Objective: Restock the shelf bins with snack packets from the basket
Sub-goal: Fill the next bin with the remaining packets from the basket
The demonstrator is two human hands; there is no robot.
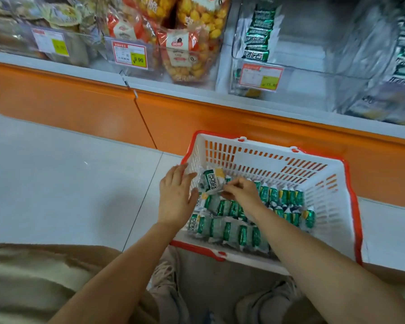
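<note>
A white basket with an orange rim stands on the floor below the shelf. Several green-and-white snack packets lie in rows on its bottom. My right hand pinches one green-and-white packet and holds it above the others at the basket's left end. My left hand hovers beside that packet over the left rim, fingers straight and spread. A clear shelf bin above the basket holds a few matching green packets.
Bags of yellow puffed snacks fill the bin to the left, with price tags on the bin fronts. An orange kick panel runs under the shelf. Grey tiled floor lies to the left. My shoes are below the basket.
</note>
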